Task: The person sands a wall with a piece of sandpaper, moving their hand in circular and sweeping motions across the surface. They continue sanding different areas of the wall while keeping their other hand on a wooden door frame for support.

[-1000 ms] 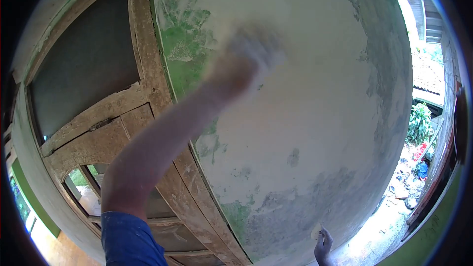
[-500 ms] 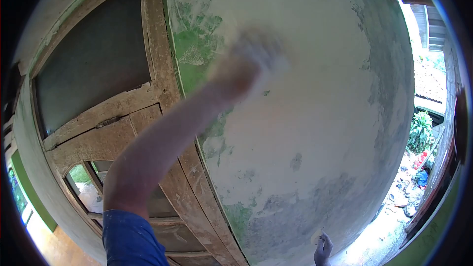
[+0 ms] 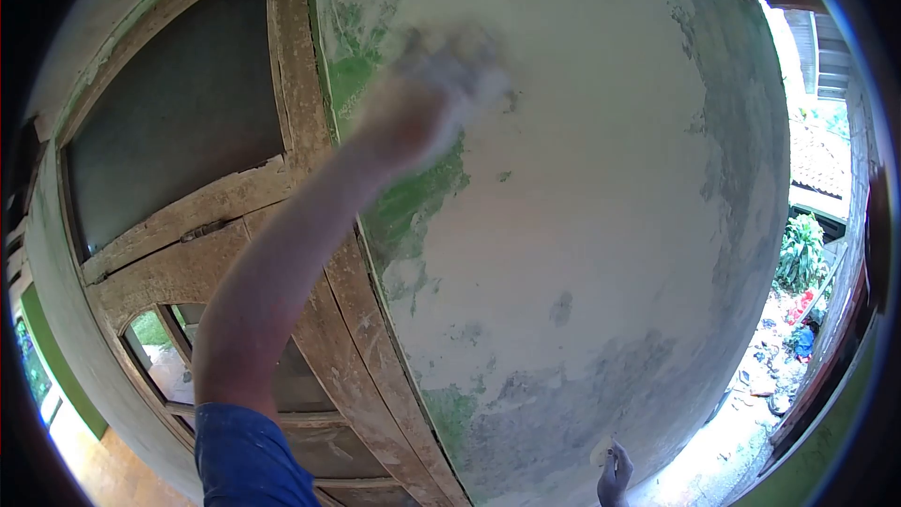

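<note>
My left hand [image 3: 436, 84], smeared by motion, is up against the pale, patchy wall [image 3: 601, 178]. Its fingers are too blurred to show whether anything lies in or under them. A blue sleeve [image 3: 249, 455] covers my upper arm. Low in the view, my right hand [image 3: 615, 479] is closed on a small pale flat piece [image 3: 601, 452], held in front of the wall's grey lower part. Green paint [image 3: 413, 197] shows through beside my left wrist, along the door frame.
To the left stands a worn wooden door frame [image 3: 347, 319] with a dark panel [image 3: 178, 113] and small panes. Past the wall's right edge, rubble [image 3: 765, 380] and a leafy plant [image 3: 801, 252] lie outside in bright light.
My left hand has moved left and slightly up across the wall, uncovering more of the green patch below it. My right hand has stayed in place.
</note>
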`<state>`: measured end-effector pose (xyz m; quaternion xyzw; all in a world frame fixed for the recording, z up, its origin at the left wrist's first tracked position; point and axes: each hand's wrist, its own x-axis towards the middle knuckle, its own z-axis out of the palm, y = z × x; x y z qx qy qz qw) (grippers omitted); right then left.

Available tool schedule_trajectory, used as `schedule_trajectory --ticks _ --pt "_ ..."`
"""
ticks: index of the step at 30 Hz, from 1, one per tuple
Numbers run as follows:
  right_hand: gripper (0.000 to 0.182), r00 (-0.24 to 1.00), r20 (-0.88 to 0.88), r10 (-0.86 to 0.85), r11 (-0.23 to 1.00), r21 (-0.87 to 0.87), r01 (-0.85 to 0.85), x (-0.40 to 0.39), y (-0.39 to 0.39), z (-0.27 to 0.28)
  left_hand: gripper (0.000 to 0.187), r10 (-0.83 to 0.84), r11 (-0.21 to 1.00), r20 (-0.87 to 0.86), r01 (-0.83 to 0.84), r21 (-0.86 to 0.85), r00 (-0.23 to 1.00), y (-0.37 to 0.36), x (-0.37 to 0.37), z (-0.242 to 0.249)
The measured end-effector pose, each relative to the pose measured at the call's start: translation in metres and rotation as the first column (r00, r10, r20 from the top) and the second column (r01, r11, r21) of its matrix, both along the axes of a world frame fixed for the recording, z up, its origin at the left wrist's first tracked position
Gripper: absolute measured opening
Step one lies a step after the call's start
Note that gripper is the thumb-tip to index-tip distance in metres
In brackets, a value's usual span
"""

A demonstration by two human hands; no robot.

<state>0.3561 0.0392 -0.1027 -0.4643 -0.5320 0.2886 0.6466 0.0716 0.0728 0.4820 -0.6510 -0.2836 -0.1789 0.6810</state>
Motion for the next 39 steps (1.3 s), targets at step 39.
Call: schedule_trajectory --ticks 39 --pt "0.03 0.994 0.019 0.105 0.994 -0.035 -0.104 -0.013 0.004 0.007 0.039 0.038 0.999 -0.015 -0.038 -0.008 0.999 -0.022 -0.016 0.019"
